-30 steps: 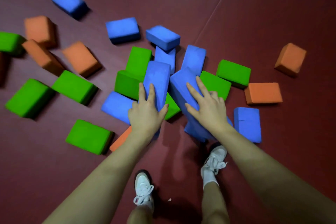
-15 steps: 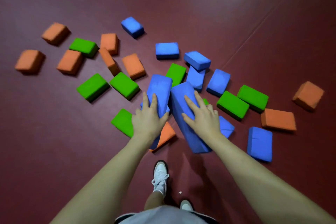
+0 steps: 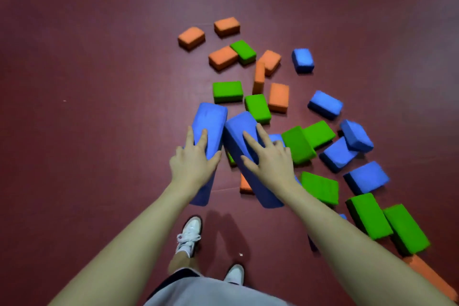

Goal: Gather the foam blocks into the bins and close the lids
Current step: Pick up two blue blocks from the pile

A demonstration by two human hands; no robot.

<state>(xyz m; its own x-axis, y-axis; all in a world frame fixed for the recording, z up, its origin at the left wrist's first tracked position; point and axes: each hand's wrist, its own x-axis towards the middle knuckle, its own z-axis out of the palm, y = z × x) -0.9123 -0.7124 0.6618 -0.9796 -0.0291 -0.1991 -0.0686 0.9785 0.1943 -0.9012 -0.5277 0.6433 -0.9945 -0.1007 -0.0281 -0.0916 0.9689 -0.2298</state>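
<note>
Two blue foam blocks are held up off the dark red floor (image 3: 87, 107), one in each hand, their long sides almost touching at the far ends. Left hand (image 3: 192, 165) lies over the left blue block (image 3: 211, 119): the fingers stretch along its top face while the thumb hooks round its right edge, so it grips the block from above. Just beside it, the right hand (image 3: 270, 163) holds the right blue block (image 3: 239, 131) the same way, fingers spread and reaching up its face, thumb pressed on the near left edge. Below the hands, two white shoes (image 3: 190, 233) stand on the floor.

Behind and to the right, the other blocks lie scattered: an orange cluster (image 3: 223, 57) farthest off, with one green block among it, then two green blocks (image 3: 227, 90) just past the held pair. Further right lie loose blue blocks (image 3: 325, 104), partly stacked, and nearest the right edge a pair of green blocks (image 3: 367, 216) side by side. No bin is in view.
</note>
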